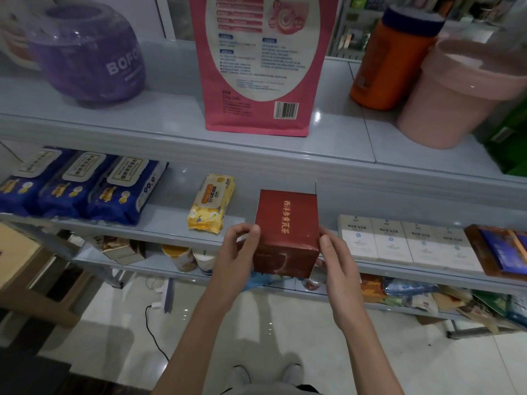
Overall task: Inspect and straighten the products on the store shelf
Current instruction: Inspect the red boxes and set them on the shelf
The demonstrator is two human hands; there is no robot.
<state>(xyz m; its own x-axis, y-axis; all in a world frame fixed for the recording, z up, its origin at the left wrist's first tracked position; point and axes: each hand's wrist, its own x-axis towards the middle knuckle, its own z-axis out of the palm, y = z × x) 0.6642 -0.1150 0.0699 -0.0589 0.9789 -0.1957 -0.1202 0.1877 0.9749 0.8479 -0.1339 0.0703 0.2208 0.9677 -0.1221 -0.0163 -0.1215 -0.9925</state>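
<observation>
Red box [286,232] at near edge of middle shelf [159,223], partly overhanging, gold lettering on top. Left hand [238,252] grasps left side, fingers curled over edge; right hand [338,259] grasps right side. Yellow pack [211,203] left of box, white boxes [399,240] right. Pink bag [256,64] on upper shelf.

The person is wearing pale, whitish shoes [292,372], peeping out at six o'clock. A light grey garment [256,390] is showing along the bottom edge just below them, with a dark strip [308,390] toward five o'clock. Both forearms [199,323] are showing bare right down to the left hand [239,249] and the right hand [336,260].
</observation>
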